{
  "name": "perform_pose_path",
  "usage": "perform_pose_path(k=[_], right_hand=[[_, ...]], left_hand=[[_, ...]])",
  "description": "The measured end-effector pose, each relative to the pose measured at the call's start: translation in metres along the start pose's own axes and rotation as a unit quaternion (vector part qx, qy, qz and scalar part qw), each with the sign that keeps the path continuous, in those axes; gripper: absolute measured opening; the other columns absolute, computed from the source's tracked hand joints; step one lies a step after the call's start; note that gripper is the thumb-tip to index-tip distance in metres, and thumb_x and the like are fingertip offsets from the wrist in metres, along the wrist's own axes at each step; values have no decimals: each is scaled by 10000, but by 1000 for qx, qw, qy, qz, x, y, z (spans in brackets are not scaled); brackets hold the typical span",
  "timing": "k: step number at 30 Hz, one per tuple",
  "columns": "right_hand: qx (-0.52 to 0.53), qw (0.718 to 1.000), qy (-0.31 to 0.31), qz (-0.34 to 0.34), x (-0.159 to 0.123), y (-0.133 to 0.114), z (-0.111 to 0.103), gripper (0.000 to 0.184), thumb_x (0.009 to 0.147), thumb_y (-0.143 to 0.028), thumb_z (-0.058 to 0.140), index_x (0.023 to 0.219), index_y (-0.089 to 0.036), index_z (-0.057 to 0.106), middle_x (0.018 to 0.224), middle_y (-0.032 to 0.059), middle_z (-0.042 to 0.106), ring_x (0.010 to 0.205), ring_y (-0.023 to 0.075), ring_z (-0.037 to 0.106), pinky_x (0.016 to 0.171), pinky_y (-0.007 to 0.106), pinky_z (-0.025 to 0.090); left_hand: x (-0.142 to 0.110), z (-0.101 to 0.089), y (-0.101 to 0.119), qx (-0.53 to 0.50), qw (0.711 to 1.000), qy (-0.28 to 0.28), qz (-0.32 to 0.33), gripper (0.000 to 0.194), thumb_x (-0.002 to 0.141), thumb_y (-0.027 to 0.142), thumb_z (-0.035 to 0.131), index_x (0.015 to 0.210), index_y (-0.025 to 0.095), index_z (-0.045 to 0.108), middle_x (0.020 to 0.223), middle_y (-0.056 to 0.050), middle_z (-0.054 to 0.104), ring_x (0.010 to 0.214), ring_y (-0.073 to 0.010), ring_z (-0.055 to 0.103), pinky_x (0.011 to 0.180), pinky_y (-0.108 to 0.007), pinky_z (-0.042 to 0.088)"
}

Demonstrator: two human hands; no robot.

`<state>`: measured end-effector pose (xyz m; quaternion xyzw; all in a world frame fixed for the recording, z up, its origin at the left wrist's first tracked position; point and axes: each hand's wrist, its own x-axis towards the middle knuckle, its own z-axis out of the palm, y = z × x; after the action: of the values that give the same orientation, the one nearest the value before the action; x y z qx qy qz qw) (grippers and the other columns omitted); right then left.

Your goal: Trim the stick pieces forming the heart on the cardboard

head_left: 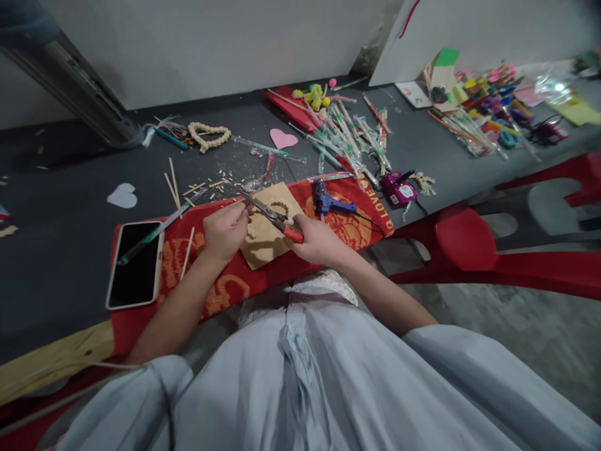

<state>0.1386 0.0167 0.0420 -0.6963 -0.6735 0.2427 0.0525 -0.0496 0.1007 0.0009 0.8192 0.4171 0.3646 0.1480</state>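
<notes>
By the right hand [313,239], a grey metal cutting tool with red-orange handles [273,217] was grasped at its handles, and its tip was directed to the left hand [224,230], perhaps so that it could be controlled closely. The fingers of the left hand were pinched together near this tip; whether a thin stick was held between them could not be told. Just beyond the tool, a beige curved loop of small pieces [282,203] was laid on a flat tan board [265,252], probably so that the red towel with orange pattern [230,291] was protected. A blue plastic glue gun [331,204] was placed beside the board, presumably for easy reach.
</notes>
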Motion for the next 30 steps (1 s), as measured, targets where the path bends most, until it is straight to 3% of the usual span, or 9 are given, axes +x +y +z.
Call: perform_pose_path(k=[8, 14, 20, 30], right_hand=[[-33, 999, 4, 14, -6, -4, -2, 218, 781, -316, 500, 938, -165, 497, 901, 130, 661, 787, 251, 608, 590, 290, 328], [42, 997, -17, -54, -4, 4, -5, 240, 749, -291, 488, 956, -173, 457, 939, 95, 609, 815, 215, 566, 661, 286, 394], [62, 994, -5, -88, -1, 10, -6, 318, 712, -286, 497, 996, -157, 440, 982, 109, 579, 866, 229, 546, 725, 313, 412], [2, 1000, 10, -23, -2, 1, -2, 245, 756, -286, 498, 969, -167, 481, 928, 112, 638, 788, 240, 579, 588, 282, 347]], left_hand=[[-1, 2, 2, 4, 1000, 6, -1, 229, 853, 217, 453, 751, 176, 654, 687, -30, 689, 619, -113, 616, 580, -215, 422], [0, 1, 1, 9, 1000, 21, -9, 218, 826, 200, 451, 734, 182, 648, 697, -28, 692, 635, -119, 617, 591, -219, 428], [0, -1, 0, -62, 997, -17, -33, 230, 813, 187, 427, 740, 186, 645, 709, -30, 696, 652, -122, 636, 589, -219, 459], [3, -2, 5, -69, 995, -40, -61, 255, 844, 254, 425, 708, 186, 629, 675, -26, 684, 621, -117, 621, 595, -220, 453]])
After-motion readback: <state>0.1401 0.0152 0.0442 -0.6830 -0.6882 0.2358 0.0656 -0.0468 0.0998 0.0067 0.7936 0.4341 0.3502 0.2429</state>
